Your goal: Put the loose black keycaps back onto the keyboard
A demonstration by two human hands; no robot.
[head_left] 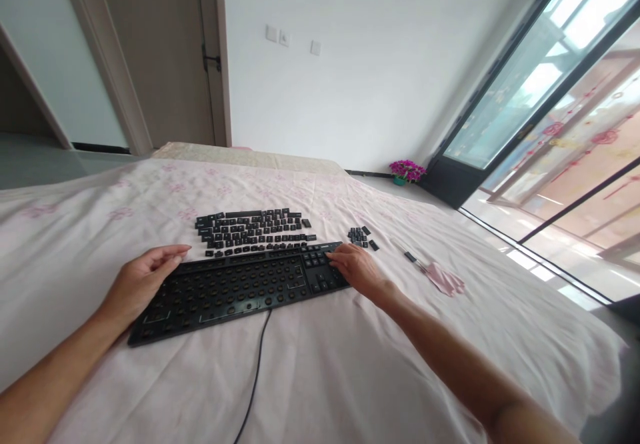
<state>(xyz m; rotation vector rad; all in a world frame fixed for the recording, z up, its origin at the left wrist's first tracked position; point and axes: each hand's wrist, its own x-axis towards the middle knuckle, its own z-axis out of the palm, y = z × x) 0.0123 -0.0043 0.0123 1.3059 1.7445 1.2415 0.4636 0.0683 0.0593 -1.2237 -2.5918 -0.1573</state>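
A black keyboard (235, 291) lies on a bed with a pale floral sheet (310, 371); most of its keycaps are off, only the number pad on the right still has caps. My left hand (143, 281) rests at the keyboard's left end with fingers loosely curled and apart, holding nothing. My right hand (357, 265) lies over the number pad's far right corner, fingers bent down onto the keys. Removed keycaps (255, 229) lie in rows just behind the keyboard. A smaller group of keycaps (361, 236) sits beyond my right hand.
The keyboard's black cable (256, 377) trails toward me. A thin tool (413, 257) and a pink cloth (445, 279) lie to the right. A pot of purple flowers (406, 171) stands on the floor by the glass doors (550, 111). A door (160, 57) is behind.
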